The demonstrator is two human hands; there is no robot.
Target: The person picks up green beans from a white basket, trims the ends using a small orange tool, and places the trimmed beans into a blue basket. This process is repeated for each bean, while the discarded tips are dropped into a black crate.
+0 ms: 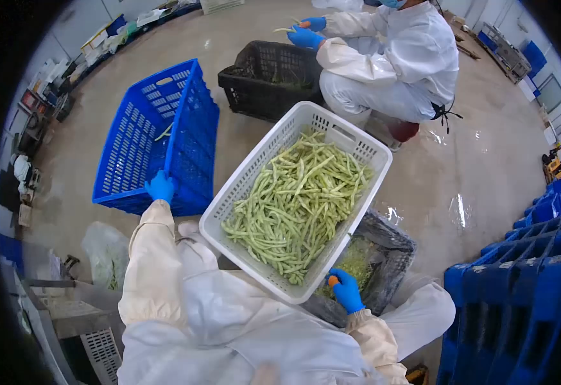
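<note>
Beans [303,199] are lying in the white crate [212,221]. The left hand [160,187] is touching the blue crate [124,149], the right hand [346,290] hanging beside the white one; whether half-hidden fingers are pinching, I can't tell.

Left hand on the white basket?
No, the left hand is on the near edge of the blue crate, apart from the white basket.
</note>
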